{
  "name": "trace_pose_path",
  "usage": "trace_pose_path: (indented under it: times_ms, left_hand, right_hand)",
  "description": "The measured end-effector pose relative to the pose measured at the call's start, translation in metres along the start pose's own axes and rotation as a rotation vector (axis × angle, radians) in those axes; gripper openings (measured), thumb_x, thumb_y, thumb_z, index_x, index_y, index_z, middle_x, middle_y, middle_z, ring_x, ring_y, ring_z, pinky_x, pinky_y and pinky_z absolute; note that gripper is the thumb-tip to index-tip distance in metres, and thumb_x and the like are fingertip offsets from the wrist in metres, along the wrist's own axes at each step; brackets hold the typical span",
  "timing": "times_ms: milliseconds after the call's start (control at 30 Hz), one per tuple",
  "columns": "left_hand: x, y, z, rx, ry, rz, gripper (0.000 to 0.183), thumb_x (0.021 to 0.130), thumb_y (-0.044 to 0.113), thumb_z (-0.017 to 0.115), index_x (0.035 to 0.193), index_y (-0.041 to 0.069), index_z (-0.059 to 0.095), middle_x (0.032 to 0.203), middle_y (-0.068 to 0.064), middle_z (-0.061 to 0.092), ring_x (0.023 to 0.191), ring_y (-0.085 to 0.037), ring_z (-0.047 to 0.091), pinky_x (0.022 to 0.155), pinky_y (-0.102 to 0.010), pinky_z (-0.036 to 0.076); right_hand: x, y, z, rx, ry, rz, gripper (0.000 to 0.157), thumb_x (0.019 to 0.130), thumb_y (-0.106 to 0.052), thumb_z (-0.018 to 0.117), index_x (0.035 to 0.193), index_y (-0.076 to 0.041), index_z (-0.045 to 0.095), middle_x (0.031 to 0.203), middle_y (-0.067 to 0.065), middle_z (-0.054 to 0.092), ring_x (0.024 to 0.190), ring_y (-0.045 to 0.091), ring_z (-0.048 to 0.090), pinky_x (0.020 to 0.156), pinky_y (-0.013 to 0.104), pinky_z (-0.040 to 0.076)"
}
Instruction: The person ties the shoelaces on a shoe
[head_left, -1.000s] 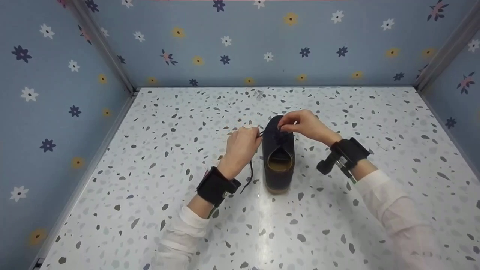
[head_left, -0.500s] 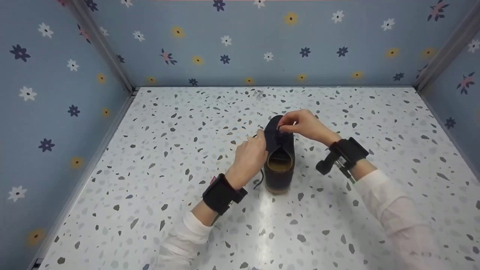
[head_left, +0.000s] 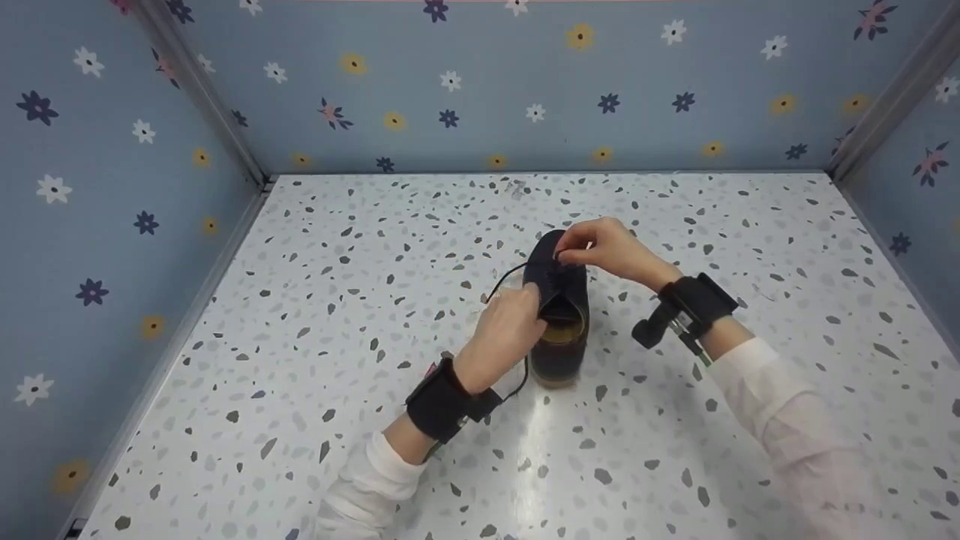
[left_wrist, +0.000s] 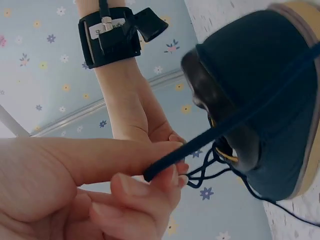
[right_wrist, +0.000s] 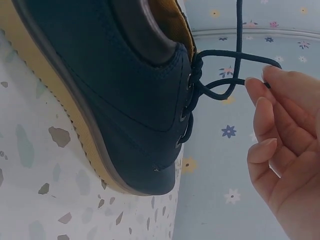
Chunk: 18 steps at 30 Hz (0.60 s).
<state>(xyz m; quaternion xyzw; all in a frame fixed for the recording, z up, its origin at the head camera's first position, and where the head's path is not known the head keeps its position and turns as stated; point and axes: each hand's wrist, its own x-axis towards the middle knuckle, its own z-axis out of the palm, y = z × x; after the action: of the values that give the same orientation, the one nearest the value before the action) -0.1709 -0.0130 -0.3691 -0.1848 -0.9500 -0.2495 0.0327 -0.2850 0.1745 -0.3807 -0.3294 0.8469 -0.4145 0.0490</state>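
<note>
A dark blue lace-up shoe (head_left: 556, 364) with a tan sole stands on the floor, toe pointing away from me. My left hand (head_left: 506, 326) is over the left side of its opening. In the left wrist view, thumb and fingers pinch a dark blue shoelace (left_wrist: 240, 117) that stretches across in front of the shoe. Above the front of the shoe, my right hand (head_left: 611, 247) pinches a lace loop (right_wrist: 240, 53) between thumb and index finger. Another strand crosses this loop in the right wrist view. The knot area is partly hidden by my fingers in the head view.
The shoe rests on a white speckled surface (head_left: 360, 262). Blue flowered panels (head_left: 480, 90) rise at the back and both sides. Each wrist bears a black strap with a camera (head_left: 686, 307).
My left hand has moved right and back toward the shoe's heel, now overlapping the opening. A strand of lace now curves out to the left of the shoe. The right hand stays nearly still.
</note>
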Motion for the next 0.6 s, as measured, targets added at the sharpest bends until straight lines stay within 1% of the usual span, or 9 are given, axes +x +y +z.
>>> trace_pose_path:
  times_ms: [67, 133, 267, 333, 367, 433, 467, 567, 600]
  left_hand:
    - [0.001, 0.001, 0.0, -0.1, -0.039, 0.021, 0.019, 0.076, -0.001, 0.065, 0.088, 0.0, 0.05, 0.072, -0.008, 0.054, 0.062, -0.018, 0.053, 0.051, -0.028, 0.042]
    - [0.002, 0.002, 0.002, -0.216, -0.081, 0.019, 0.026, 0.077, 0.0, 0.067, 0.092, 0.002, 0.046, 0.07, -0.006, 0.052, 0.06, -0.015, 0.051, 0.051, -0.026, 0.041]
    - [0.004, 0.007, 0.006, -0.421, -0.141, 0.017, 0.036, 0.076, -0.001, 0.069, 0.097, 0.005, 0.04, 0.067, -0.003, 0.05, 0.055, -0.013, 0.054, 0.049, -0.023, 0.045]
    - [0.004, 0.009, 0.009, -0.51, -0.171, 0.043, 0.036, 0.075, -0.002, 0.069, 0.096, 0.004, 0.041, 0.069, -0.004, 0.053, 0.056, -0.012, 0.057, 0.051, -0.022, 0.046]
    - [0.004, 0.01, 0.01, -0.541, -0.181, 0.063, 0.035, 0.076, -0.002, 0.069, 0.095, 0.004, 0.041, 0.07, -0.004, 0.054, 0.058, -0.012, 0.058, 0.053, -0.021, 0.047]
    - [0.005, 0.012, 0.012, -0.572, -0.201, 0.114, 0.032, 0.076, -0.001, 0.069, 0.094, 0.004, 0.043, 0.074, -0.004, 0.058, 0.064, -0.01, 0.06, 0.059, -0.02, 0.047]
    - [0.005, 0.012, 0.013, -0.57, -0.207, 0.141, 0.029, 0.077, -0.001, 0.069, 0.093, 0.003, 0.045, 0.077, -0.004, 0.06, 0.068, -0.009, 0.06, 0.061, -0.019, 0.046]
    - [0.005, 0.01, 0.017, -0.515, -0.221, 0.213, 0.019, 0.078, -0.001, 0.068, 0.09, 0.002, 0.052, 0.081, -0.004, 0.062, 0.074, -0.009, 0.059, 0.067, -0.018, 0.044]
    - [0.005, 0.009, 0.018, -0.49, -0.225, 0.234, 0.016, 0.079, -0.001, 0.067, 0.089, 0.001, 0.054, 0.081, -0.004, 0.062, 0.075, -0.009, 0.059, 0.068, -0.017, 0.044]
  right_hand:
    - [0.0, 0.0, 0.0, 0.003, -0.004, 0.001, 0.011, 0.084, -0.013, 0.065, 0.091, -0.005, 0.067, 0.079, 0.001, 0.064, 0.071, 0.015, 0.057, 0.063, 0.027, 0.045]
    - [0.0, 0.0, 0.001, 0.006, -0.009, 0.005, 0.011, 0.085, -0.013, 0.065, 0.091, -0.005, 0.067, 0.079, 0.002, 0.064, 0.071, 0.015, 0.057, 0.063, 0.026, 0.045]
    - [0.001, 0.0, 0.001, 0.012, -0.015, 0.016, 0.011, 0.085, -0.011, 0.064, 0.092, -0.004, 0.067, 0.079, 0.004, 0.064, 0.072, 0.016, 0.058, 0.063, 0.025, 0.045]
    - [0.0, -0.003, 0.001, 0.012, -0.014, 0.016, 0.011, 0.085, -0.009, 0.064, 0.092, -0.002, 0.067, 0.08, 0.006, 0.064, 0.072, 0.018, 0.058, 0.063, 0.024, 0.044]
    - [-0.001, -0.008, 0.001, 0.009, -0.015, 0.011, 0.01, 0.085, -0.007, 0.063, 0.092, 0.0, 0.067, 0.08, 0.008, 0.064, 0.072, 0.019, 0.058, 0.063, 0.024, 0.043]
    - [-0.003, -0.019, 0.0, 0.006, -0.019, 0.002, 0.01, 0.085, -0.004, 0.063, 0.092, 0.002, 0.066, 0.08, 0.011, 0.064, 0.073, 0.022, 0.057, 0.063, 0.023, 0.043]
    - [-0.003, -0.023, -0.001, 0.01, -0.023, 0.0, 0.01, 0.085, -0.003, 0.062, 0.092, 0.004, 0.065, 0.08, 0.013, 0.064, 0.073, 0.024, 0.058, 0.063, 0.023, 0.043]
    - [-0.006, -0.037, -0.003, 0.017, -0.035, -0.002, 0.01, 0.085, 0.0, 0.061, 0.093, 0.007, 0.064, 0.082, 0.016, 0.063, 0.075, 0.028, 0.058, 0.065, 0.023, 0.044]
    - [-0.006, -0.038, -0.003, 0.021, -0.036, 0.0, 0.011, 0.085, 0.0, 0.061, 0.093, 0.007, 0.064, 0.082, 0.016, 0.063, 0.076, 0.029, 0.059, 0.065, 0.023, 0.045]
